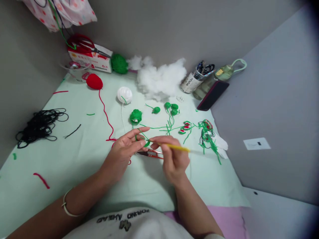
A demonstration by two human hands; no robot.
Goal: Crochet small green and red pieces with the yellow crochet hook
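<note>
My left hand (124, 151) pinches a small green crochet piece (146, 143) between thumb and fingers, with green yarn (159, 127) running over the index finger toward a green yarn ball (136, 117). My right hand (173, 159) grips a yellow crochet hook (178, 148) whose tip meets the green piece. Both hands hover over the pale green cloth (74, 146). Red-handled snips (152, 153) lie just under my hands.
Small green and red crocheted pieces (185, 127) and tangled green yarn (206, 132) lie ahead right. Red yarn ball (94, 81), white yarn ball (124, 95), white stuffing (159, 79), black yarn (40, 126), phone (213, 95), bottle (219, 78), scissors (82, 44) on a box.
</note>
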